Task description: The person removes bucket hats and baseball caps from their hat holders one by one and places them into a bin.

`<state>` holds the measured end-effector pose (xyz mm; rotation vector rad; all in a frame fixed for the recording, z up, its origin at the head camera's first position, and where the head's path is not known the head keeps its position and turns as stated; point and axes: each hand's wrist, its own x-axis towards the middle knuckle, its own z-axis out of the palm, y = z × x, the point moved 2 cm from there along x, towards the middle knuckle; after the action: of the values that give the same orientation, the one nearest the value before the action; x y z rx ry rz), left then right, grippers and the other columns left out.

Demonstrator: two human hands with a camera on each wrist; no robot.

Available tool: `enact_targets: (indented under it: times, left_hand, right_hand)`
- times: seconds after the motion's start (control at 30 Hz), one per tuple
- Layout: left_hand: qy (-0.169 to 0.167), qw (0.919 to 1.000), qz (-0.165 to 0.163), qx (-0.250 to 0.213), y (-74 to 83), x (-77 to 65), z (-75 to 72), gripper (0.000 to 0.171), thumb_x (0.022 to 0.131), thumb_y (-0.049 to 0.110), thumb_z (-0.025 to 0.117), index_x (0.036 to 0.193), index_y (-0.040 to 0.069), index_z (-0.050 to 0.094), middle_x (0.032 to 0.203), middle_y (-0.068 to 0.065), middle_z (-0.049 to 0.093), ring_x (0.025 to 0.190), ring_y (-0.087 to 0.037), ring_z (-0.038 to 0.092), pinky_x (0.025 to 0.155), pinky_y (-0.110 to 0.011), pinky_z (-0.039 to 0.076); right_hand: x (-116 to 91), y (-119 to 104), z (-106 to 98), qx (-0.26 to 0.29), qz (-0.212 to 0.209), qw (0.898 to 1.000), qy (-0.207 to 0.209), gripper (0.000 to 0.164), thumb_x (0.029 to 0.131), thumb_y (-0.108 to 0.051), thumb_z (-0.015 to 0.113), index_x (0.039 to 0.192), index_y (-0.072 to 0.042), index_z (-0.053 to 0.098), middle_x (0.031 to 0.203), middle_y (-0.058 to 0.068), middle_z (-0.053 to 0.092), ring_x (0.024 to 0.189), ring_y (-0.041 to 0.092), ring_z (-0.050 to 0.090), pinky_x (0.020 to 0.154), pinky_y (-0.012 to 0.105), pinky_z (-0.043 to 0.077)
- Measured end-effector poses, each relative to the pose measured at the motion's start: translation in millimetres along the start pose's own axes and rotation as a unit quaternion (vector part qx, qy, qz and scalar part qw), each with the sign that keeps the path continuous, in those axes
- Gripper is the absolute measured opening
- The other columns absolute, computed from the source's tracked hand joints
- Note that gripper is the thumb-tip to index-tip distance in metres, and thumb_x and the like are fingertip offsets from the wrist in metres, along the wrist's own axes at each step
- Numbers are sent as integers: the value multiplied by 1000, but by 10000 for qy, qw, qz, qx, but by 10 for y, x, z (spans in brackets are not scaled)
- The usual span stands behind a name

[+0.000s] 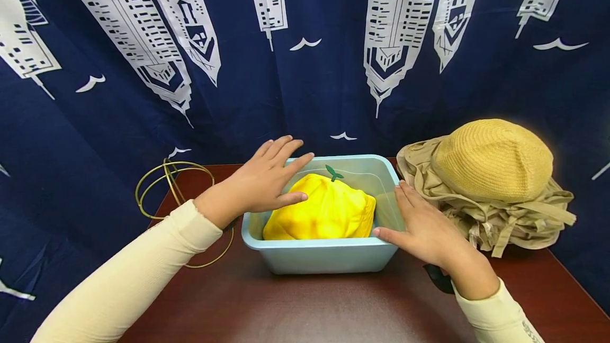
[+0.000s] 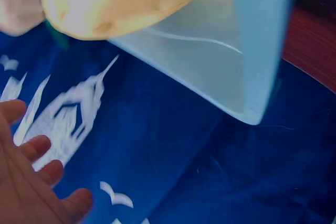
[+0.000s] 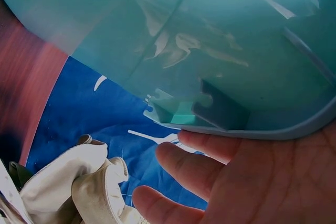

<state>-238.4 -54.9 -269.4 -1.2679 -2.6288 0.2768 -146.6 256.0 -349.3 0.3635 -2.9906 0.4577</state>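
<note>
A light blue plastic bin (image 1: 324,258) stands on the table with a bright yellow cloth hat (image 1: 319,208) inside, a small green sprout (image 1: 333,172) on its crown. Over the bin's left end hovers my left hand (image 1: 267,179), fingers straight and spread, holding nothing. In the left wrist view its fingers are apart from the bin. My right hand (image 1: 429,229) lies against the bin's right end with fingers extended along the outside and the thumb near the front right corner. From the right wrist, the fingers (image 3: 191,166) show just under the rim; the thumb is hidden.
To the right, a yellow knitted hat (image 1: 495,160) tops a pile of beige cloth hats (image 1: 505,226). A loosely coiled yellow cord (image 1: 178,200) lies at the left, partly behind the left forearm. A dark blue printed curtain (image 1: 286,89) hangs behind the reddish-brown table (image 1: 324,306).
</note>
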Motion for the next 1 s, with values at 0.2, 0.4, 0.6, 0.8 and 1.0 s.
enact_targets:
  times: [0.2,0.4,0.6,0.8,1.0]
  left_hand:
    - [235,9871,-1121,-1123,-26,-437,124,90,93,68,45,159,11,22,164,-13,15,150,-33,10,117,-54,21]
    - [343,9695,-1794,-1635,83,-799,434,103,88,72,50,156,0,22,164,-16,16,150,-33,11,117,-53,20]
    - [331,9669,-1878,-1694,151,-922,638,107,86,75,50,155,-3,25,163,-17,16,151,-32,9,118,-50,21]
    - [322,9676,-1899,-1631,180,-914,724,104,86,74,50,154,-3,29,162,-18,21,150,-33,14,117,-53,20]
    - [379,9664,-1991,-1583,191,-929,749,100,87,69,55,152,-3,32,160,-19,26,149,-34,18,118,-54,16]
  right_hand:
    - [-16,-4,-4,28,44,10000,-44,109,88,-71,54,152,11,21,160,28,15,145,46,19,111,63,24]
    - [-11,-21,5,97,63,9999,-119,109,89,-71,53,153,10,18,161,28,12,146,46,19,110,64,25]
    - [-15,-20,1,93,41,9999,-79,108,89,-70,53,153,11,19,161,28,12,146,45,18,110,63,25]
    - [-38,-12,0,111,42,9999,-43,107,90,-68,54,153,11,18,161,28,11,146,46,18,110,64,25]
    - [-21,-5,16,144,60,9999,-65,107,90,-68,54,154,9,17,162,26,11,147,44,17,110,64,25]
